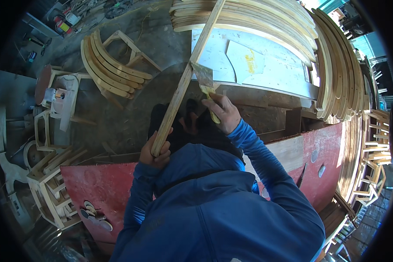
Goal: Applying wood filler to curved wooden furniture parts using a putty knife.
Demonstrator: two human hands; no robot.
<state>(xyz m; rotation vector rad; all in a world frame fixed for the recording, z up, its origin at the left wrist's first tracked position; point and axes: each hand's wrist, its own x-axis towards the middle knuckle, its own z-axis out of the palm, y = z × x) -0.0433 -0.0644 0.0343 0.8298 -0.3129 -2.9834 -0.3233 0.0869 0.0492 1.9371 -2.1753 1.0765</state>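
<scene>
My left hand (pixel 156 150) is closed around the near end of a long, narrow wooden strip (pixel 175 105). The strip slants up and to the right, past the top edge of the view. In my right hand (pixel 225 114) is a putty knife (pixel 203 76), gripped by its yellowish handle. Its wide metal blade touches the right side of the strip, or lies very close to it. Yellowish matter sits where blade and handle meet. Beyond my right hand lies a white board (pixel 279 41) bearing a thin pale sheet (pixel 238 56) with a yellow smear (pixel 250 62).
Curved wooden slats are stacked at the far side (pixel 244 19), the right (pixel 343 65) and the left (pixel 111 65). A red-topped bench (pixel 96 183) runs across behind my body. Wooden frames (pixel 52 187) crowd the left, near a machine with a round disc (pixel 43 85).
</scene>
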